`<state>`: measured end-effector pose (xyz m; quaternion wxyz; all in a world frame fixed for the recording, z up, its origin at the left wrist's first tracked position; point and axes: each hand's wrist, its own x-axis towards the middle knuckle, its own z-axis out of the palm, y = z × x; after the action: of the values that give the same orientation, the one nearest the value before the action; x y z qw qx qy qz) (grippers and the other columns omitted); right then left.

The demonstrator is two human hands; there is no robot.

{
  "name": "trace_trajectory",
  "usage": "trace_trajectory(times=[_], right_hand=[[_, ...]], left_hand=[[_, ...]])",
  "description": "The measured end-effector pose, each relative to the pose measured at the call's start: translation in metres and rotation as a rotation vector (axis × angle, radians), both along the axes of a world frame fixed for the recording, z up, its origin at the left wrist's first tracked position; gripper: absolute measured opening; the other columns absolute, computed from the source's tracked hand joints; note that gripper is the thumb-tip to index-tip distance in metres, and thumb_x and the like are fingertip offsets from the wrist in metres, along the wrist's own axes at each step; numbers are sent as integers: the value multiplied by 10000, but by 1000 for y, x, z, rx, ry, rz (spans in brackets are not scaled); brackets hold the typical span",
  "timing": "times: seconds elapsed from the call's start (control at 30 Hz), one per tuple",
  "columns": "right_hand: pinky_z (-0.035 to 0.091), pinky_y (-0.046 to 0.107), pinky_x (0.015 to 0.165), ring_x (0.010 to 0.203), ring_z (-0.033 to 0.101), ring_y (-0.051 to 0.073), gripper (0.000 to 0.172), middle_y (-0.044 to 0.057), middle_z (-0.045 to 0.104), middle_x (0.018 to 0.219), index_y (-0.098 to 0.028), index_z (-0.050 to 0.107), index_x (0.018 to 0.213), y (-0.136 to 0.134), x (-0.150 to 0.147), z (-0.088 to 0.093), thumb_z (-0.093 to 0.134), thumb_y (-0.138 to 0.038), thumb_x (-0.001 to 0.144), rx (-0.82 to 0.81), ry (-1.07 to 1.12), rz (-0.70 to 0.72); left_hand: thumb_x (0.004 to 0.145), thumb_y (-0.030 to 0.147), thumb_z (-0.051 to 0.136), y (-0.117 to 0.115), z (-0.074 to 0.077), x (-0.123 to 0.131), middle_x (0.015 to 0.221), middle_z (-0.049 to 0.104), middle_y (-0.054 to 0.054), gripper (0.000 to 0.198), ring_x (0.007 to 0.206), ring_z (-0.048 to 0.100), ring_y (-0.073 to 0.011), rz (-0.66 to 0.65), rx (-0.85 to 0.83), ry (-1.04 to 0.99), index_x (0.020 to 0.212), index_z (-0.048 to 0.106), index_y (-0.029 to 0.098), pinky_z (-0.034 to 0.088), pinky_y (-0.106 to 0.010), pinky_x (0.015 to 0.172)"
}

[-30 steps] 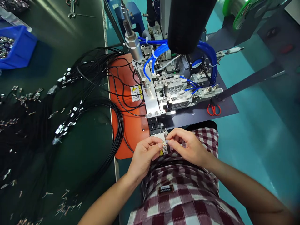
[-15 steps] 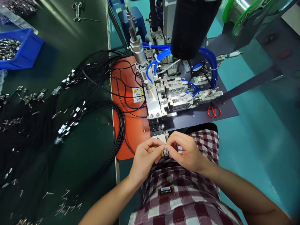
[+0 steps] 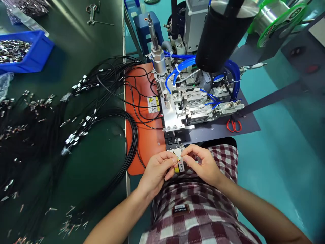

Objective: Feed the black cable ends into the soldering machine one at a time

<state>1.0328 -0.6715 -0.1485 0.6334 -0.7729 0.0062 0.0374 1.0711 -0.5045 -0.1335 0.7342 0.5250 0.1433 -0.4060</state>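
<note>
My left hand (image 3: pixel 154 171) is closed in a pinch on the end of some thin wires (image 3: pixel 179 159), with fine light and reddish strands showing at the fingertips. Facing it, my right hand (image 3: pixel 204 164) pinches at the tips of the same strands with thumb and forefinger. Both hands are in front of a small metal plate with a yellow warning label (image 3: pixel 179 166), at the near end of a bench machine (image 3: pixel 175 115). A black cable (image 3: pixel 140 157) runs down from the coil toward my left hand; its link to the wires is hidden.
Bundled black cables (image 3: pixel 130 135) with shiny metal connectors (image 3: pixel 73 137) spread over the dark table and orange mat (image 3: pixel 149 152). A blue bin (image 3: pixel 38 51) holds metal parts. Red-handled scissors (image 3: pixel 234 126) lie right of the machine. A green-rimmed wire spool (image 3: pixel 269 23) stands behind.
The view has shifted slightly, so the bench and machine sit a little further right. My fingertips have parted slightly, and the thin strands between them show more.
</note>
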Motion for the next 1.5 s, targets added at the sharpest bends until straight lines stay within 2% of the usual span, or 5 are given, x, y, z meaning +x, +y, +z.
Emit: trace_trajectory(times=[0.33,0.57,0.67,0.8,1.5], right_hand=[[411,267,587,646,504,133,126,8,552,735,-190,536,775,6,0,3,525,-169,899,-120,-71,23],[403,270,611,669,478,138,129,5,515,750,-192,508,791,3,0,3,494,-191,919,-99,-65,55],[392,255,579,642,460,125,151,-6,498,729,-187,507,789,5,0,0,496,-241,929,41,60,48],[361,236,530,585,421,104,182,-30,452,684,-182,499,773,8,1,-3,519,-287,921,219,217,45],[374,249,556,581,475,106,156,-18,528,666,-157,585,812,6,0,-2,580,-301,869,264,302,0]], left_hand=[[741,335,722,0,-1,-3,602,576,22,232,376,360,-16,-29,100,-105,731,619,127,202,-186,404],[812,291,662,1,4,-12,805,649,-44,126,691,553,-133,-66,385,-598,800,686,167,416,-229,599],[811,313,664,2,2,-10,704,602,-16,156,583,491,-94,-78,328,-469,789,663,158,360,-205,519],[796,366,676,4,-3,-2,522,435,60,236,410,270,-26,-127,192,-186,760,614,141,158,-187,400],[768,338,707,0,-4,-3,571,509,41,252,390,295,5,-21,93,-100,760,583,119,147,-161,391]])
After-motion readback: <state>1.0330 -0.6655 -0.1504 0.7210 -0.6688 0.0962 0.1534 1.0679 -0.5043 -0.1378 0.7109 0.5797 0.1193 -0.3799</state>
